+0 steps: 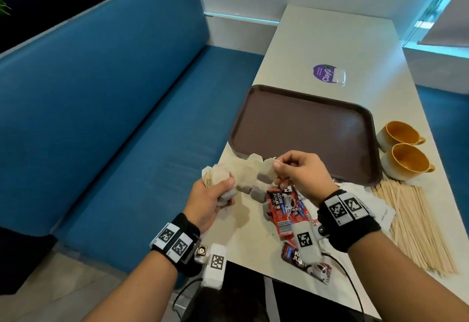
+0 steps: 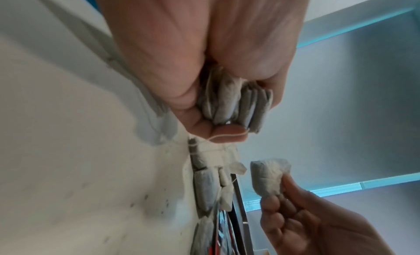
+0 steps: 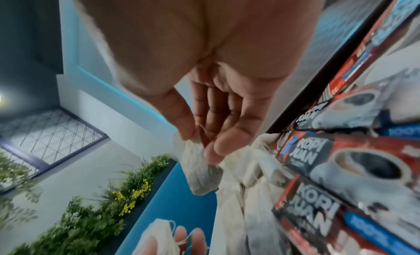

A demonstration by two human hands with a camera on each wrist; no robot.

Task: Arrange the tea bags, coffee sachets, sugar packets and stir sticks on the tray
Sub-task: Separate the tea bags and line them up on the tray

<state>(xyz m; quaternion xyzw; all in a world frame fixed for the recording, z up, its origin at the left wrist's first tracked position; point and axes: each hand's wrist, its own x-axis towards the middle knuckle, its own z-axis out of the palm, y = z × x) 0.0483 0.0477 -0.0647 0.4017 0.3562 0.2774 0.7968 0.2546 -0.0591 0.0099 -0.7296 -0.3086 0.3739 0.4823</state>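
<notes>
Left hand (image 1: 208,201) gripping a bunch of tea bags (image 2: 229,104), fingers curled round them; right hand (image 1: 302,171) pinching a single tea bag (image 3: 200,171) above the bench (image 1: 330,42), near the tray (image 1: 304,128). Coffee sachets (image 1: 281,207) and stir sticks (image 1: 416,225) lying beside.

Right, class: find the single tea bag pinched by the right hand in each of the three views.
Head: the tea bag is centre, just left of the right hand.
Left wrist: lower right, above the fingertips.
Right wrist: centre, below the thumb.
Shared landmark: the left hand's bundle of tea bags.
</notes>
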